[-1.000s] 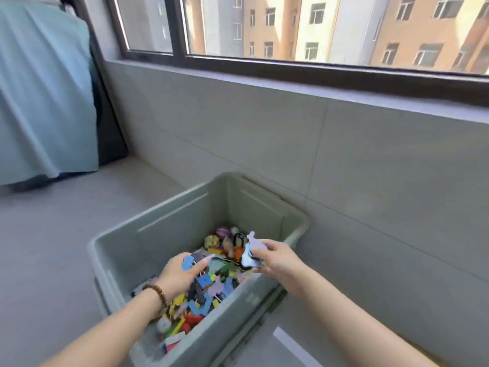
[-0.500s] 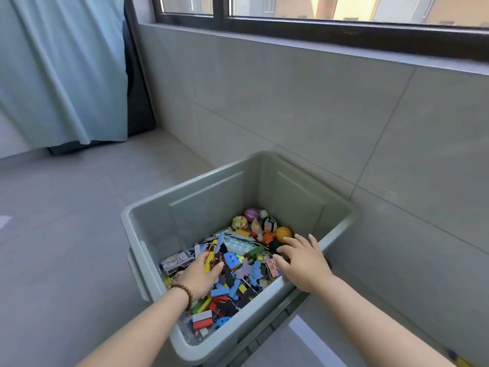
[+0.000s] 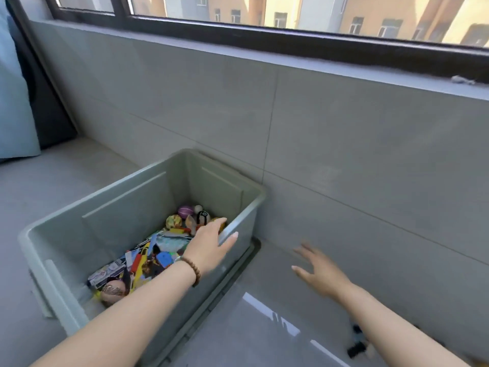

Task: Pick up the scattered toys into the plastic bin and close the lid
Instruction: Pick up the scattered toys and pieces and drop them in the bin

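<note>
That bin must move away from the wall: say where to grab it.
Probably best: take the bin by its overhanging rim, from above, one hand per long side, fingers hooked under the lip, which juts past the flat walls. The left hand lies over the near rim.

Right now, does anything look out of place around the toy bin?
Yes. A small dark object lies on the floor outside the bin, to its right, beside the right forearm; it is too blurred to identify. The bin has no lid on it. The toys inside lie within its walls.
</note>
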A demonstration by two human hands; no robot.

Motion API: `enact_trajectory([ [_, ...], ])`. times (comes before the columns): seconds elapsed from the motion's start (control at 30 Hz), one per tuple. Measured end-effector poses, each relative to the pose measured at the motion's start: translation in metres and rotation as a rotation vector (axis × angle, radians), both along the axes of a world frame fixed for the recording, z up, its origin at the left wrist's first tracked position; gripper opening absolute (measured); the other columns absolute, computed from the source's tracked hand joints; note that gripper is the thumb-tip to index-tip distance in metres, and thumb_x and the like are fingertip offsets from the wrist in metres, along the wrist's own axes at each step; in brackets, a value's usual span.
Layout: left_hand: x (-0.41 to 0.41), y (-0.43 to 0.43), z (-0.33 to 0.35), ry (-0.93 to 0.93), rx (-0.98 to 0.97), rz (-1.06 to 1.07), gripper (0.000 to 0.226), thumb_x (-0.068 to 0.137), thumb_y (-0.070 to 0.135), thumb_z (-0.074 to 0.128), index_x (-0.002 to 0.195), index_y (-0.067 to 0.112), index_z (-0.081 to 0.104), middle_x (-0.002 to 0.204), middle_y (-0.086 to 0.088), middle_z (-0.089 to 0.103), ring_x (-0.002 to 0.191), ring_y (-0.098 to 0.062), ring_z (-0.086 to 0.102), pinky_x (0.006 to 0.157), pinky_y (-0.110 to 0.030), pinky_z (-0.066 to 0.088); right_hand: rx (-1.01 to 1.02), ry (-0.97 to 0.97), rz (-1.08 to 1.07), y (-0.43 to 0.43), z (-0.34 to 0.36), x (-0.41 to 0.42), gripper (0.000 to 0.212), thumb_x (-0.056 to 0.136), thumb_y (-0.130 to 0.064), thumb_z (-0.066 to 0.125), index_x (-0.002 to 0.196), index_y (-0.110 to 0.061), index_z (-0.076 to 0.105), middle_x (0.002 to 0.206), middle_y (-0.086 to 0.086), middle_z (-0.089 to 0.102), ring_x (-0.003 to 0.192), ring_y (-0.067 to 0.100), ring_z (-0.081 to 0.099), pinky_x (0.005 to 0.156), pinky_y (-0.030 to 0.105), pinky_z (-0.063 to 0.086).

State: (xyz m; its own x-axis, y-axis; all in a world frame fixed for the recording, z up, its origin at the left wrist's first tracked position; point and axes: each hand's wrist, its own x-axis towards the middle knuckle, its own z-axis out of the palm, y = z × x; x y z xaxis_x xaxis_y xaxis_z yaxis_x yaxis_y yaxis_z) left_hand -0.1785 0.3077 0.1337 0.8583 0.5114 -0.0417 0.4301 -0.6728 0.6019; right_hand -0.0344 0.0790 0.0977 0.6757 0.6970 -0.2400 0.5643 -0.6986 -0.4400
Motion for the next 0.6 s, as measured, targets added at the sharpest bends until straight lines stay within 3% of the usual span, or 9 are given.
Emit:
enact_trajectory([
  [0.13, 0.047, -0.077, -0.016, 0.004, 0.124, -0.205, 0.064, 0.091, 0.054, 0.043, 0.143, 0.018, 0.034, 0.145, 0.001, 0.041, 0.137, -0.016, 0.031, 0.113, -0.03, 0.025, -0.089, 0.09, -0.22, -0.109, -0.039, 0.025, 0.054, 0.093, -0.039, 0.052, 0.143, -0.025, 0.036, 0.156, -0.002, 0.019, 0.143, 0.016, 0.021, 0.115, 0.026, 0.021],
  [0.27, 0.085, -0.15, -0.058, 0.149, 0.127, -0.349, 0.096, 0.067, 0.075, 0.012, 0.141, 0.019, 0.035, 0.144, -0.002, 0.041, 0.136, -0.018, 0.033, 0.109, -0.028, 0.027, -0.14, 0.18, -0.353, -0.196, -0.077, 0.031, 0.055, 0.094, -0.032, 0.051, 0.145, -0.021, 0.031, 0.153, 0.002, 0.026, 0.141, 0.018, 0.026, 0.11, 0.023, 0.022],
  [0.33, 0.1, -0.179, -0.09, 0.263, 0.091, -0.381, 0.086, 0.077, 0.073, 0.026, 0.142, 0.017, 0.033, 0.145, -0.004, 0.039, 0.135, -0.02, 0.034, 0.109, -0.029, 0.03, -0.126, 0.246, -0.442, -0.226, -0.096, 0.031, 0.051, 0.095, -0.029, 0.052, 0.141, -0.015, 0.036, 0.147, 0.004, 0.035, 0.135, 0.019, 0.035, 0.102, 0.021, 0.029],
  [0.4, 0.111, -0.203, -0.126, 0.341, 0.032, -0.411, 0.068, 0.09, 0.057, 0.043, 0.144, 0.018, 0.03, 0.149, -0.003, 0.034, 0.137, -0.02, 0.032, 0.11, -0.029, 0.03, -0.115, 0.289, -0.505, -0.247, -0.121, 0.029, 0.049, 0.093, -0.029, 0.055, 0.137, -0.012, 0.04, 0.144, 0.006, 0.039, 0.131, 0.02, 0.039, 0.099, 0.021, 0.032],
  [0.5, 0.12, -0.23, -0.172, 0.426, -0.039, -0.442, 0.065, 0.092, 0.05, 0.046, 0.146, 0.02, 0.026, 0.151, 0.0, 0.029, 0.138, -0.019, 0.029, 0.111, -0.03, 0.03, -0.044, 0.332, -0.603, -0.264, -0.157, 0.028, 0.064, 0.085, -0.039, 0.064, 0.14, -0.016, 0.038, 0.148, 0.002, 0.034, 0.133, 0.018, 0.036, 0.106, 0.025, 0.032],
  [0.6, 0.124, -0.251, -0.207, 0.477, -0.123, -0.462, 0.063, 0.093, 0.048, 0.046, 0.146, 0.022, 0.026, 0.15, 0.0, 0.03, 0.136, -0.018, 0.032, 0.11, -0.031, 0.032, 0.105, 0.353, -0.712, -0.27, -0.185, 0.033, 0.064, 0.079, -0.035, 0.072, 0.135, -0.017, 0.045, 0.141, 0.0, 0.041, 0.127, 0.015, 0.042, 0.103, 0.026, 0.037],
])
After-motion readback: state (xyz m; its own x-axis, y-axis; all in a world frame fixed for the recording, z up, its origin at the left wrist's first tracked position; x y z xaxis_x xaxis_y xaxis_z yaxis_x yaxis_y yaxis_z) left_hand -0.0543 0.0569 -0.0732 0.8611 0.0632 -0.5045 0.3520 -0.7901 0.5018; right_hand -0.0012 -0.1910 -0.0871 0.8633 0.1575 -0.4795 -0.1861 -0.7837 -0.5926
